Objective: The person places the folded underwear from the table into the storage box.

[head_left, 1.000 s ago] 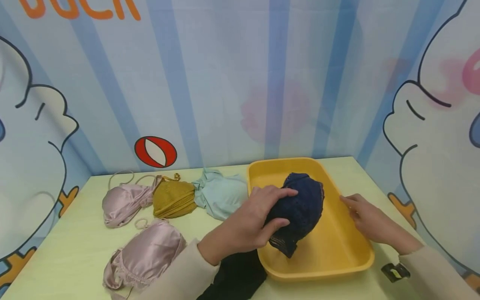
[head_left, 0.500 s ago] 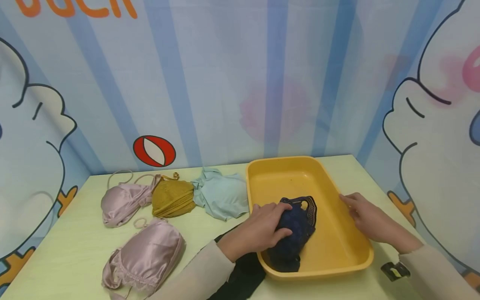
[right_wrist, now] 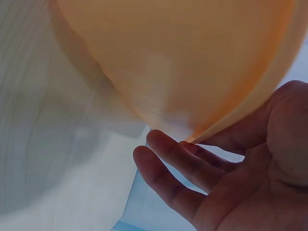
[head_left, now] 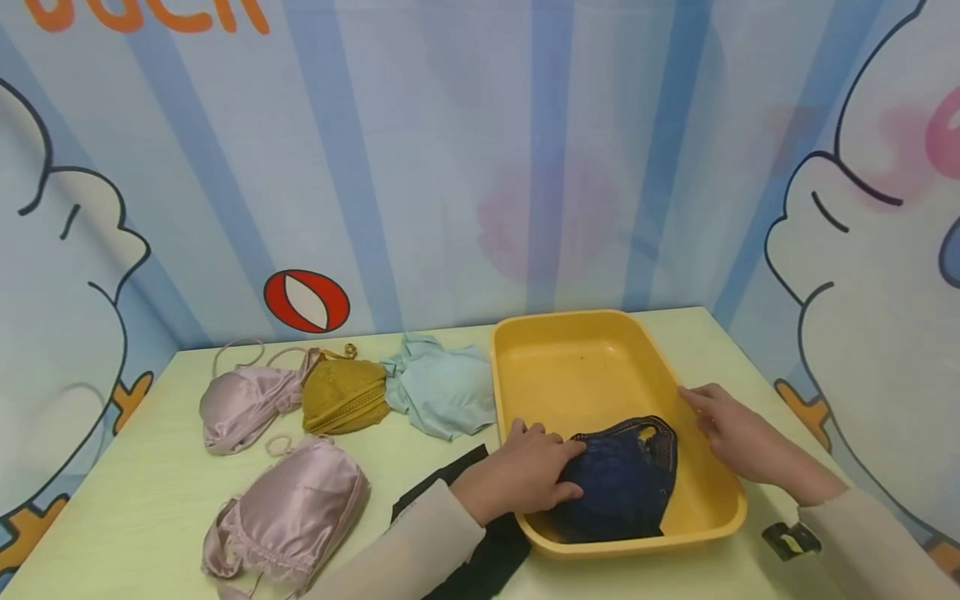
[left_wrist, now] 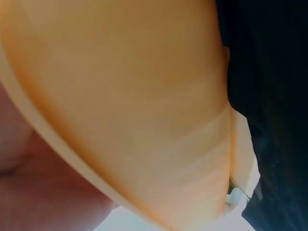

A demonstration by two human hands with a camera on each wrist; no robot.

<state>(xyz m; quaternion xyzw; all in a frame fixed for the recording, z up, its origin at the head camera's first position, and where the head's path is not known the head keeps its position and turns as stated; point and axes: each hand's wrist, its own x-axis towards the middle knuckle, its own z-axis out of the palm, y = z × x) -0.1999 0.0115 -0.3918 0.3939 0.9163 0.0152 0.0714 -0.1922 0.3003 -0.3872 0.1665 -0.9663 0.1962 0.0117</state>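
A folded navy lace bra (head_left: 622, 483) lies in the near part of the yellow tray (head_left: 570, 367). My left hand (head_left: 525, 471) reaches over the tray's left rim and holds the bra's left edge between thumb and fingers. In the left wrist view, dark fabric (left_wrist: 274, 96) fills the right side, beside the tray wall (left_wrist: 134, 96); the grip itself is out of sight there. My right hand (head_left: 738, 437) pinches the tray's right rim, thumb on one side and fingers outside, as the right wrist view also shows the hand (right_wrist: 240, 187) at the rim.
A black garment (head_left: 491, 558) lies partly under my left forearm. Left of the tray are a mint bra (head_left: 442, 387), a mustard bra (head_left: 345, 396) and two pink satin bras (head_left: 300, 504). A small dark object (head_left: 791, 542) shows by my right sleeve. A printed backdrop stands behind the table.
My left hand has lowered the navy bra from above the tray onto its near floor, where it now lies flatter and turned. The right hand has stayed on the rim.
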